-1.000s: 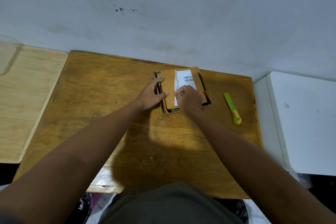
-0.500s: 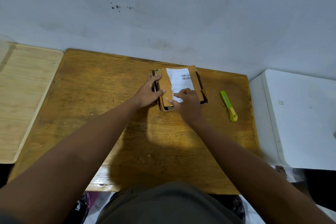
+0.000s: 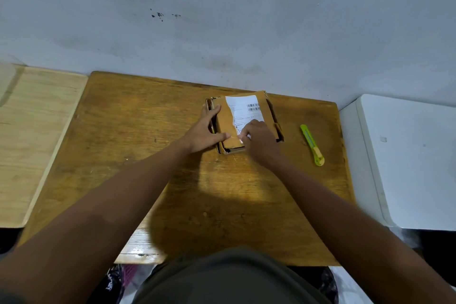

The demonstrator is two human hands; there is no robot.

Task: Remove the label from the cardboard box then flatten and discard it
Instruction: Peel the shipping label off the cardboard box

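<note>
A small brown cardboard box (image 3: 225, 122) lies on the wooden table (image 3: 138, 136) near the wall. A white label (image 3: 243, 108) with barcodes is stuck on its top flap, its left edge torn and ragged. My left hand (image 3: 204, 131) rests on the box's left side, fingers straight along the edge and thumb across the near part of the flap. My right hand (image 3: 257, 139) sits over the label's near end, with curled fingertips pinching the label's lower corner. The near part of the label is hidden under that hand.
A yellow-green utility knife (image 3: 312, 145) lies on the table right of the box. A pale wooden board (image 3: 32, 131) adjoins the table on the left, a white surface (image 3: 407, 155) on the right. A grey wall rises right behind the box.
My right hand slid from the label's left edge toward its near corner and now pinches there. My left hand has stayed on the box's left side.
</note>
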